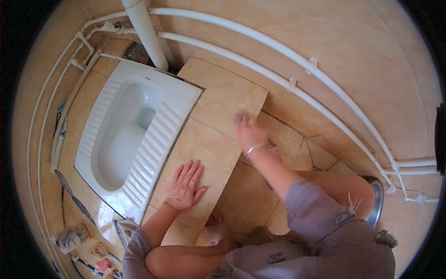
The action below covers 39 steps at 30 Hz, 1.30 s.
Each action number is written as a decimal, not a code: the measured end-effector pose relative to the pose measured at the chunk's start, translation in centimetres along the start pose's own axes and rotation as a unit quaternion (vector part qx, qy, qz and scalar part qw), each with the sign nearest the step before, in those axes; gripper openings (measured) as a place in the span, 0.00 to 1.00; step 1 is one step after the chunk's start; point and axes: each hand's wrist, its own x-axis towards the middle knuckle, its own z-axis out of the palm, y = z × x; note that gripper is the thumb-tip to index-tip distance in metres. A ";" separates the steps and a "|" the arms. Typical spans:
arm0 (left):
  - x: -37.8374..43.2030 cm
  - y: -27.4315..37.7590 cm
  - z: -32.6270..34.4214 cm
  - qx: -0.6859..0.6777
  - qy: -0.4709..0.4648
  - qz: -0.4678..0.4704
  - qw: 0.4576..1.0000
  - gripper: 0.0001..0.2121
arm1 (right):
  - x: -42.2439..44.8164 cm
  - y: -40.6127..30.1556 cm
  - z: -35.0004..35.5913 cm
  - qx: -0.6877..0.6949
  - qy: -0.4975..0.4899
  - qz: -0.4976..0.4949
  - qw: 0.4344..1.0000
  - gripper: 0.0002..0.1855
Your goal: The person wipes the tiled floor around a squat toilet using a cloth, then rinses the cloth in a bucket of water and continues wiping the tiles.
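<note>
A white ceramic squat toilet is set into a raised, beige-tiled platform. My left hand lies palm down on the platform tiles beside the toilet's ribbed edge, fingers spread, holding nothing. Near the platform's outer edge, my right hand is blurred, its fingers bent over a small greyish thing at the fingertips. What that thing is cannot be made out. A silver-coloured bangle circles the right wrist.
White pipes run along the walls, and a thick white pipe stands behind the toilet. At lower left are a labelled bottle, a plastic bag and a cloth. A metal basin sits at right.
</note>
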 end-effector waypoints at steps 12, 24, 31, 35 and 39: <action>-11.6 -3.4 -5.6 0.010 0.362 -0.250 0.898 0.05 | -17.5 -19.1 4.5 0.265 -0.103 -0.310 0.907 0.25; -30.6 4.4 6.4 0.234 0.146 -0.671 0.688 0.28 | -19.1 -17.8 0.6 0.209 -0.104 -0.466 0.854 0.11; -29.8 4.6 1.3 0.126 0.154 -0.713 0.673 0.29 | -20.4 -14.3 -2.4 0.170 -0.122 -0.460 0.863 0.14; -31.8 4.5 0.7 0.064 0.179 -0.711 0.677 0.27 | -21.1 -15.7 -4.0 0.142 -0.125 -0.449 0.873 0.14; -28.9 4.6 1.8 0.082 0.213 -0.683 0.694 0.26 | -19.1 -14.4 -5.7 0.166 -0.086 -0.432 0.883 0.13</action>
